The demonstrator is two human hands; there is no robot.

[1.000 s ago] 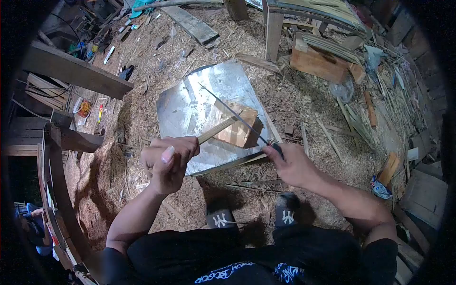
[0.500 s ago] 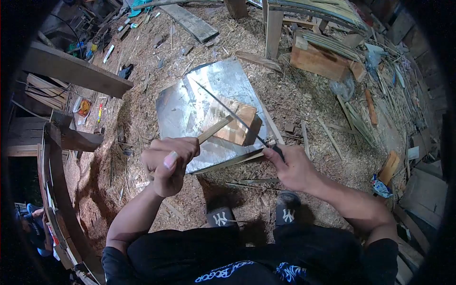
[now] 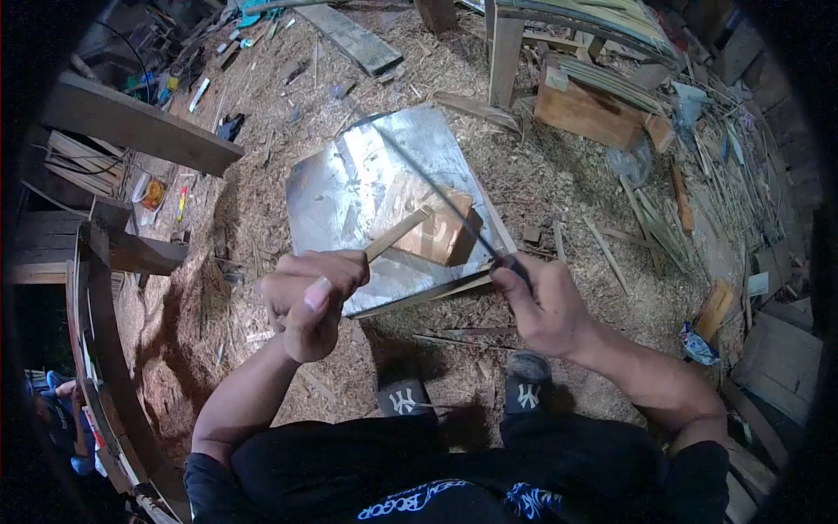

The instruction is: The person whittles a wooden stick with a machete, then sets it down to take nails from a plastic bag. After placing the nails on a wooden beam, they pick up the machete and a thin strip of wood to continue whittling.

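My left hand (image 3: 312, 301) is closed around a short wooden stick (image 3: 397, 236), whose free end points up and right over a wooden block (image 3: 449, 227). The block rests on a shiny metal-topped board (image 3: 327, 205). In my right hand (image 3: 543, 306) is the dark handle of a long thin tool (image 3: 432, 186), its narrow shaft slanting up and left across the block. The shaft passes close to the stick's tip; whether they touch I cannot tell. The exact kind of tool is unclear.
Wood shavings cover the ground (image 3: 253, 210). A large wooden block (image 3: 585, 113) and thin strips lie at the right. Wooden beams (image 3: 140, 127) stand at the left. A plank (image 3: 349, 39) lies beyond the board. Part of another person (image 3: 65, 419) shows at the lower left.
The long tool has shifted right and down along with my right hand, and its shaft has moved off the stick's tip. My left hand and the stick are nearly still.
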